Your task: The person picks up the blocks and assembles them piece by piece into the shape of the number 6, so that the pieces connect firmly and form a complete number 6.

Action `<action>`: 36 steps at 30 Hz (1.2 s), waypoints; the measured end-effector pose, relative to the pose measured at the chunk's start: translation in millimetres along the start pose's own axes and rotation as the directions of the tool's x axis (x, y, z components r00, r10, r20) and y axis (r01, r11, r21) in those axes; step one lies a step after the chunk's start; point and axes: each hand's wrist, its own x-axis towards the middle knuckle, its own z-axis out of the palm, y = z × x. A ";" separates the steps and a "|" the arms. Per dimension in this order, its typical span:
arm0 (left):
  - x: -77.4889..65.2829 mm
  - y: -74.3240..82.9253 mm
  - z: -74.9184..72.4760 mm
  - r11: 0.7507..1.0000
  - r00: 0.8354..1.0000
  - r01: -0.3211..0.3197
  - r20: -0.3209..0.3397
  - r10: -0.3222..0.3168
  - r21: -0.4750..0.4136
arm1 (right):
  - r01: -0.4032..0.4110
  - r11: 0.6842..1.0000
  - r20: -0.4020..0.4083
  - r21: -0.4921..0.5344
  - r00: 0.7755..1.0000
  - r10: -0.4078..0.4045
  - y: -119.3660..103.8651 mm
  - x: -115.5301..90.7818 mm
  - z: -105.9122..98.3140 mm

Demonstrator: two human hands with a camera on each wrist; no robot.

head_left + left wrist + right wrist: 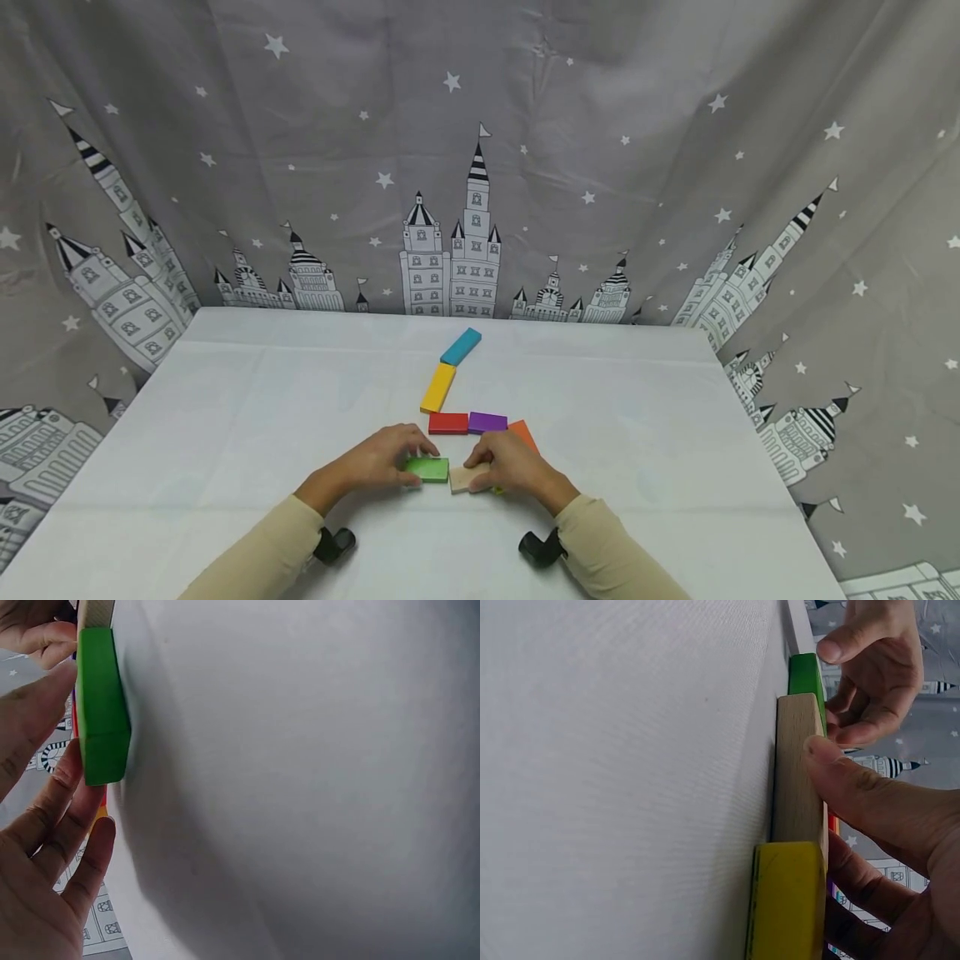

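Observation:
A green block [427, 470] lies flat on the white table. My left hand [390, 457] is around its left end, thumb and fingers spread on opposite sides; in the left wrist view the fingertips [69, 761] reach its edge. Just right of it lies a plain wooden block [467, 478], its end close to the green one. My right hand [510, 462] pinches this wooden block, with the thumb [826, 752] on its near side. A yellow block [787, 900] adjoins the wooden block's other end, mostly hidden under the right hand in the head view.
Beyond the hands, a red block [448, 424] and a purple block [487, 422] lie end to end. An orange block [523, 435] slants beside the right hand. Farther back lie a golden-yellow block [438, 387] and a blue block [461, 346]. A grey castle-print curtain [570, 150] stands behind the table.

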 end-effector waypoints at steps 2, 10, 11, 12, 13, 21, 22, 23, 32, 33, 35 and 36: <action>0.6 -1.7 1.7 1.000 1.000 0.004 0.003 -0.004 0.002 | -0.007 1.000 0.002 0.004 1.000 0.007 -0.1 0.3 0.2; 3.2 -5.6 6.6 0.999 0.999 -0.034 -0.001 0.034 -0.018 | -0.018 1.000 0.012 0.005 1.000 0.018 0.1 0.8 -1.6; 3.7 -5.5 6.9 0.999 0.999 -0.039 -0.002 0.039 -0.018 | -0.020 1.000 0.011 0.003 1.000 0.020 0.1 0.6 -2.2; 4.0 -5.3 7.0 0.999 0.999 -0.041 -0.003 0.041 -0.017 | -0.022 1.000 0.011 0.003 1.000 0.022 0.1 0.5 -2.6; 4.4 -5.3 7.1 0.999 0.999 -0.041 -0.004 0.041 -0.016 | -0.022 1.000 0.010 0.002 1.000 0.022 0.1 0.4 -2.9; 4.9 -5.9 5.8 0.999 0.999 -0.034 0.015 0.034 0.026 | -0.027 0.999 0.012 0.041 1.000 0.026 0.6 1.2 -1.4; 4.4 -6.5 5.6 0.999 0.999 -0.031 0.017 0.031 0.027 | -0.025 0.999 0.011 0.047 1.000 0.025 0.7 1.6 -1.0; 3.9 -7.2 5.3 0.999 0.999 -0.028 0.017 0.027 0.027 | -0.027 0.998 0.012 0.052 1.000 0.026 0.8 2.2 -0.6; -3.2 -13.4 0.6 0.999 1.000 0.026 0.000 -0.026 0.045 | -0.053 0.997 0.014 0.051 0.999 0.052 -0.5 3.6 0.2; -4.0 -13.8 -0.1 0.998 0.999 0.034 -0.003 -0.034 0.045 | -0.055 0.997 0.015 0.052 0.998 0.055 -0.9 3.6 0.1; -5.0 -15.1 -1.0 0.998 0.999 0.048 -0.009 -0.048 0.050 | -0.063 0.996 0.015 0.056 0.998 0.063 -2.0 3.4 -0.1; -5.4 -16.0 -1.2 0.997 0.999 0.053 -0.013 -0.053 0.053 | -0.066 0.996 0.015 0.056 0.998 0.066 -2.3 3.6 0.0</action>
